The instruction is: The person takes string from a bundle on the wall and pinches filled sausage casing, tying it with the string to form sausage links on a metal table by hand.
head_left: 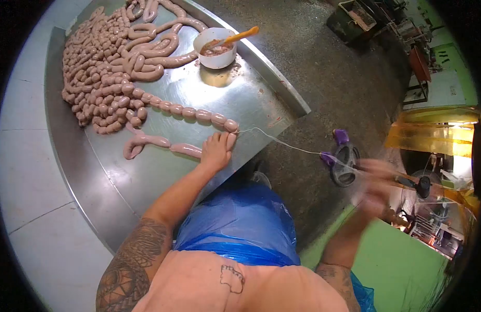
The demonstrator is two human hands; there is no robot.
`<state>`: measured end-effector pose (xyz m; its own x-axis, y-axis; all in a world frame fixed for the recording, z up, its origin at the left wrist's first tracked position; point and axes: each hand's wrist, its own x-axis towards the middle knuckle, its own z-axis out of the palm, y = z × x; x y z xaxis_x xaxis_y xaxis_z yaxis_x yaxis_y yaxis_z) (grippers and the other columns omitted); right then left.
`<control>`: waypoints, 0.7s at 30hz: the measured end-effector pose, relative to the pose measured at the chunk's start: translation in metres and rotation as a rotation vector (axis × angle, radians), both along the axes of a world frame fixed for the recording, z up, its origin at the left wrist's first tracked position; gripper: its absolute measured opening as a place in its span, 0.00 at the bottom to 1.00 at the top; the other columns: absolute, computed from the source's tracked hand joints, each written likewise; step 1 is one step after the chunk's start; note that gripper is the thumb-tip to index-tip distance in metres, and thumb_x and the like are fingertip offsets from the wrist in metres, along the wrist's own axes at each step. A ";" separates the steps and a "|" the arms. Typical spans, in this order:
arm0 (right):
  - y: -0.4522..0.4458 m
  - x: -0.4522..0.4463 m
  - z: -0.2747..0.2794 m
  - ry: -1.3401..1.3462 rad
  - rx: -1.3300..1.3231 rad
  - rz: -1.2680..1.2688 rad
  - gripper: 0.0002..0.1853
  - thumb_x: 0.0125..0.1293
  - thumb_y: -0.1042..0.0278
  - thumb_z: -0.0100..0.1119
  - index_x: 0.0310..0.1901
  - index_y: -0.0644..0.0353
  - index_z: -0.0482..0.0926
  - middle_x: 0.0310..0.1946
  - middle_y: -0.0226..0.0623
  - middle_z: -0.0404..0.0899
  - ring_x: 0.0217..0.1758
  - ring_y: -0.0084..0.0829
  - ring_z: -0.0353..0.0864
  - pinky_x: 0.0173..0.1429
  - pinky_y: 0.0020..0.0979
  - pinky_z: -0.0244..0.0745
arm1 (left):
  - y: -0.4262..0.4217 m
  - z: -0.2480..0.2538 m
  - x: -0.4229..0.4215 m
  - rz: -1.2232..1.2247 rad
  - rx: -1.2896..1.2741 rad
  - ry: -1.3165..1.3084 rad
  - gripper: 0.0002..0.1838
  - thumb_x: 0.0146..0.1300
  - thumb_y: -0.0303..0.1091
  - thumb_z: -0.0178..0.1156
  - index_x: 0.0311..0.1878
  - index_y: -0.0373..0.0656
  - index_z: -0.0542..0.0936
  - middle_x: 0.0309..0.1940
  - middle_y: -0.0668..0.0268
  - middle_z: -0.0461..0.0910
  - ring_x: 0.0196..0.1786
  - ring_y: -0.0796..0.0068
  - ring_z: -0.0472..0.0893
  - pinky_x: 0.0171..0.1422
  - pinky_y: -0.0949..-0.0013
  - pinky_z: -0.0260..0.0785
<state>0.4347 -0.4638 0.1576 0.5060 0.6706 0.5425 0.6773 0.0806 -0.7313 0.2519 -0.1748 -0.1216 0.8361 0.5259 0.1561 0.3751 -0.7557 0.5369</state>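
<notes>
My left hand (217, 151) is closed around a pale pink sausage (231, 141) at the near edge of the metal table. Its fingers rest by the end of a tied sausage chain (188, 113) that runs back to a big heap of linked sausages (102, 78). Left of this hand lies an untied length of sausage (186, 149). A thin white string (287, 144) leaves the chain's end and stretches right, over the floor. My right hand (375, 187), smeared by motion, is raised out to the side where the string runs into it.
A white bowl (215, 60) of meat filling stands on the metal table (173, 93), with an orange-handled utensil (243, 35) in it. Thick uncut sausage coils (157, 47) lie beside it. A raised rim (266, 73) borders the table. A dark bin (349, 23) stands at the back.
</notes>
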 end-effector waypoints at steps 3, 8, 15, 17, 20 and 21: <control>0.105 -0.051 -0.108 0.118 -0.402 0.520 0.09 0.55 0.72 0.57 0.37 0.62 0.82 0.47 0.43 0.81 0.47 0.45 0.79 0.57 0.41 0.71 | -0.002 0.002 -0.004 -0.058 -0.120 0.312 0.13 0.63 0.39 0.54 0.43 0.38 0.76 0.43 0.46 0.78 0.49 0.44 0.77 0.53 0.45 0.66; 0.146 -0.075 -0.284 0.806 -0.177 0.252 0.16 0.60 0.69 0.54 0.49 0.61 0.80 0.43 0.42 0.82 0.46 0.36 0.81 0.53 0.35 0.75 | -0.020 0.016 -0.003 0.061 -0.558 -0.107 0.16 0.67 0.40 0.52 0.46 0.34 0.77 0.42 0.40 0.78 0.49 0.38 0.77 0.55 0.48 0.68; 0.226 -0.089 -0.312 1.761 0.062 0.596 0.18 0.71 0.57 0.46 0.52 0.61 0.76 0.42 0.38 0.81 0.40 0.28 0.79 0.48 0.27 0.74 | 0.020 0.056 0.000 0.097 -1.179 0.240 0.16 0.70 0.41 0.51 0.38 0.38 0.80 0.24 0.61 0.77 0.30 0.69 0.76 0.38 0.63 0.69; 0.157 -0.049 -0.312 0.860 -0.386 0.189 0.12 0.69 0.63 0.53 0.46 0.61 0.79 0.39 0.34 0.80 0.42 0.25 0.79 0.49 0.26 0.74 | 0.016 0.066 0.016 0.333 -1.542 0.392 0.17 0.65 0.44 0.50 0.28 0.41 0.79 0.19 0.66 0.72 0.21 0.73 0.70 0.27 0.63 0.65; -0.033 0.048 -0.226 0.434 -0.717 -0.329 0.11 0.69 0.67 0.54 0.48 0.61 0.80 0.43 0.32 0.81 0.51 0.25 0.77 0.55 0.28 0.71 | 0.003 0.001 0.042 0.519 -1.900 -0.143 0.13 0.59 0.37 0.47 0.20 0.44 0.69 0.18 0.64 0.70 0.25 0.70 0.71 0.39 0.66 0.71; -0.115 0.077 -0.191 -0.046 -0.805 -0.490 0.12 0.69 0.68 0.49 0.46 0.60 0.81 0.42 0.34 0.81 0.48 0.26 0.77 0.55 0.29 0.71 | 0.006 0.008 0.044 0.555 -1.912 -0.111 0.12 0.57 0.35 0.47 0.19 0.45 0.67 0.18 0.64 0.69 0.24 0.70 0.71 0.39 0.66 0.72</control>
